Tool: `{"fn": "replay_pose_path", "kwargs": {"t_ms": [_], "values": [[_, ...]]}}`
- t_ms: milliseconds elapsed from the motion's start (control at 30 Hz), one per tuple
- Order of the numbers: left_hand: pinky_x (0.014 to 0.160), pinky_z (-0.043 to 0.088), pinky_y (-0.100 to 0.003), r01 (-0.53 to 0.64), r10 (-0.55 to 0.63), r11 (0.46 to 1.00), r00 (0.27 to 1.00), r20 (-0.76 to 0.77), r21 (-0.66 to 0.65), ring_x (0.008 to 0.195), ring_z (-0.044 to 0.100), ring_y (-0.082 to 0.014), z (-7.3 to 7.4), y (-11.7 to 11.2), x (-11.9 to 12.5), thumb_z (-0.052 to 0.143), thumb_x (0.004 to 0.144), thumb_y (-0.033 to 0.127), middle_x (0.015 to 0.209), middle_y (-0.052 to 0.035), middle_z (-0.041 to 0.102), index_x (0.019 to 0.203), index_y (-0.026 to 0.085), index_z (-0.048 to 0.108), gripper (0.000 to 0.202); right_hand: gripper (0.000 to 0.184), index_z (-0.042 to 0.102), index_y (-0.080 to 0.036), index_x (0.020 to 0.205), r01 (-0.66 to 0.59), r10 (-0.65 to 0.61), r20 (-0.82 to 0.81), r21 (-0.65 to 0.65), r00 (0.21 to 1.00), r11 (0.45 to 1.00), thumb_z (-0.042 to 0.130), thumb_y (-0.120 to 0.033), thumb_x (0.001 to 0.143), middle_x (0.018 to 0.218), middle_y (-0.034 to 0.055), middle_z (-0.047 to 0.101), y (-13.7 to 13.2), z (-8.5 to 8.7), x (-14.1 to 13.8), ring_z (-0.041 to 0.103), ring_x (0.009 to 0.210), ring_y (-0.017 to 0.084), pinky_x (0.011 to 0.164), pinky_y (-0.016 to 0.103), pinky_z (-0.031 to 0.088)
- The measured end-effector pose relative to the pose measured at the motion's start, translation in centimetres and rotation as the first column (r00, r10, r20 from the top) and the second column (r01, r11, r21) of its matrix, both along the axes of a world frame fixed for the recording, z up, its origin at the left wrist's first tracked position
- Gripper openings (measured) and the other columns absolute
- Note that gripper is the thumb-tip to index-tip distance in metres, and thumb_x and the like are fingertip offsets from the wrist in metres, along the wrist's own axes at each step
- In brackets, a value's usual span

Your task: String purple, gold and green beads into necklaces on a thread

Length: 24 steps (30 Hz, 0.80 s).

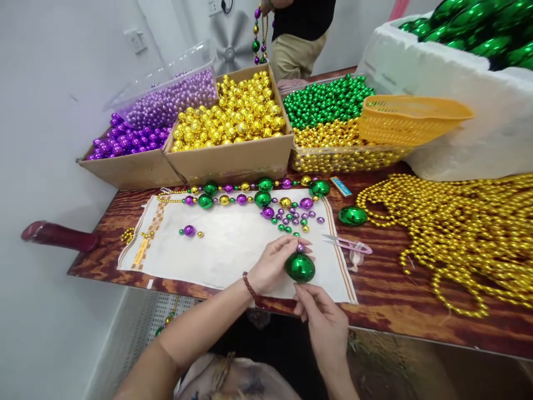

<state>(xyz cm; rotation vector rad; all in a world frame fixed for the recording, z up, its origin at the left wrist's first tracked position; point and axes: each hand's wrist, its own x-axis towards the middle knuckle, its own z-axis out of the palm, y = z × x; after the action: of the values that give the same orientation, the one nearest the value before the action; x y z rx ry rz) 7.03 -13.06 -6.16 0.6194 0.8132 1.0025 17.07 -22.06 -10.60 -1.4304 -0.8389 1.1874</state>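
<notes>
A large shiny green bead hangs over the front of the white cloth, with a small purple bead just above it. My left hand, a brown bead bracelet at its wrist, is closed on the green bead's left side and top. Just below that bead, my right hand pinches thumb and finger together; what lies between them is too small to make out. Behind my hands are loose small purple and green beads. A strung bead necklace in green, purple and gold stretches along the cloth's far edge.
Boxes of purple beads, gold beads and green beads line the back. Thread snips lie right of my hands. Gold bead strands cover the right side, before a white foam box. A person stands behind.
</notes>
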Motion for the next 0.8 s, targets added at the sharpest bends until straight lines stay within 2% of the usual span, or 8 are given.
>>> {"fn": "replay_pose_path", "kwargs": {"t_ms": [67,133,233,333,400,500,667,800], "values": [[0.064,0.048,-0.024,-0.095,0.096,0.995,0.995,-0.038,0.006,0.070,0.063,-0.0139,-0.4,-0.1,0.9,0.073,0.076,0.053,0.080,-0.0034,0.063,0.096,0.014,0.068,0.044,0.034,0.069,-0.015,0.076,-0.052,0.051,0.036,0.014,0.998,0.999,0.069,-0.049,0.080,0.052,0.0016,0.055,0.1,0.2,0.3,0.047,0.047,0.013,0.045,0.024,0.038],[0.062,0.047,-0.024,-0.090,0.100,0.993,0.987,-0.123,0.080,0.065,0.061,-0.0128,-0.3,0.1,1.2,0.071,0.078,0.051,0.074,-0.0026,0.062,0.092,0.013,0.068,0.041,0.033,0.072,-0.016,0.083,-0.089,0.085,0.095,0.037,0.992,0.995,0.068,-0.048,0.081,0.056,0.0026,0.059,0.3,0.8,1.2,0.052,0.051,0.015,0.050,0.026,0.042],[0.071,0.047,-0.023,0.250,-0.151,0.935,0.923,-0.353,0.252,0.069,0.060,-0.0125,1.1,0.5,0.9,0.065,0.083,0.039,0.073,-0.0035,0.065,0.085,0.012,0.071,0.027,0.034,0.074,-0.018,0.101,0.025,-0.037,0.146,0.085,0.989,0.996,0.067,-0.046,0.083,0.065,0.0020,0.061,1.1,2.1,3.4,0.055,0.056,0.014,0.056,0.026,0.045],[0.074,0.044,-0.020,0.606,-0.314,0.741,0.695,-0.647,0.290,0.076,0.059,-0.0119,2.9,0.7,0.5,0.059,0.086,0.032,0.078,-0.0012,0.068,0.086,0.015,0.074,0.023,0.030,0.075,-0.020,0.099,0.148,-0.154,0.029,0.168,0.988,0.975,0.074,-0.040,0.077,0.072,0.0014,0.062,2.6,3.6,5.3,0.050,0.054,0.011,0.054,0.025,0.043],[0.072,0.042,-0.019,0.710,-0.329,0.659,0.568,-0.755,0.247,0.075,0.058,-0.0116,3.7,0.8,0.4,0.058,0.087,0.034,0.079,0.0009,0.068,0.090,0.017,0.075,0.024,0.019,0.074,-0.018,0.083,0.271,-0.253,-0.113,0.188,0.961,0.944,0.078,-0.034,0.072,0.075,0.0027,0.063,3.5,4.5,6.0,0.048,0.052,0.010,0.050,0.025,0.040],[0.069,0.042,-0.019,0.774,-0.400,0.613,0.479,-0.782,0.160,0.074,0.058,-0.0119,4.4,1.2,0.2,0.060,0.086,0.033,0.078,0.0010,0.069,0.092,0.017,0.076,0.023,0.016,0.068,-0.020,0.072,0.468,-0.430,-0.268,0.096,0.862,0.878,0.078,-0.033,0.071,0.070,0.0031,0.062,3.9,5.4,6.2,0.053,0.052,0.011,0.045,0.024,0.040],[0.071,0.043,-0.018,0.810,-0.431,0.572,0.431,-0.793,0.130,0.078,0.061,-0.0121,5.1,1.8,-0.6,0.059,0.088,0.032,0.081,0.0003,0.071,0.092,0.015,0.076,0.024,0.034,0.068,-0.016,0.083,0.215,-0.184,-0.298,0.077,0.937,0.974,0.086,-0.035,0.062,0.079,0.0060,0.068,2.9,5.1,4.6,0.058,0.055,0.012,0.047,0.024,0.046],[0.071,0.043,-0.020,0.884,-0.319,0.455,0.277,-0.906,0.110,0.078,0.063,-0.0131,6.3,2.2,-2.8,0.059,0.088,0.033,0.085,-0.0002,0.073,0.094,0.018,0.075,0.023,0.040,0.055,-0.020,0.081,0.286,-0.247,-0.289,0.102,0.925,0.953,0.077,-0.052,0.073,0.068,0.0023,0.067,3.2,5.7,4.7,0.058,0.047,0.014,0.045,0.027,0.050]]}}
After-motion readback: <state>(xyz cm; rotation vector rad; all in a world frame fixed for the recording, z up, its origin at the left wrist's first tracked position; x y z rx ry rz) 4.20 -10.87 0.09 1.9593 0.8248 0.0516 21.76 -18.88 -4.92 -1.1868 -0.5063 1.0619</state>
